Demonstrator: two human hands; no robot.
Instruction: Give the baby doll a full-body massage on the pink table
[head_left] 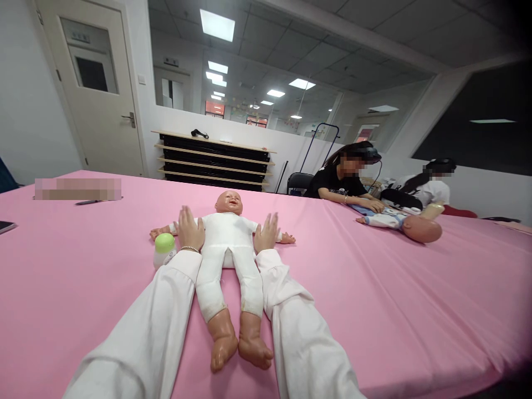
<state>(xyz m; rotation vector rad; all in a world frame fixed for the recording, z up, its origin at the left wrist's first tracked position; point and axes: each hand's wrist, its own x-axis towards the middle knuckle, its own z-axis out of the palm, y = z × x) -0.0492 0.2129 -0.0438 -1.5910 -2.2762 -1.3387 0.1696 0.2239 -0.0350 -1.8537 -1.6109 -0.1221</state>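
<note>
Baby doll [226, 244] lies face-up on pink tablecloth [374, 310]; left hand [191, 228] and right hand [265, 233] flank its torso, fingers wide, gripping nothing, apparently steadying it. Green-capped baby bottle [164, 250] sits within reach.

A vinyl baby doll [228, 238] lies face up, arms spread and legs straight, in a white long-sleeved bodysuit that leaves its head, hands and feet bare. A green-capped baby bottle [164, 250] sits just beside one outstretched arm.

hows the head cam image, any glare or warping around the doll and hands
In the head view, the ceiling light is bright, the wide lens bends the pink-covered table and stretches the left sleeve, and the baby doll looks sharp, faintly shadowed.
</note>
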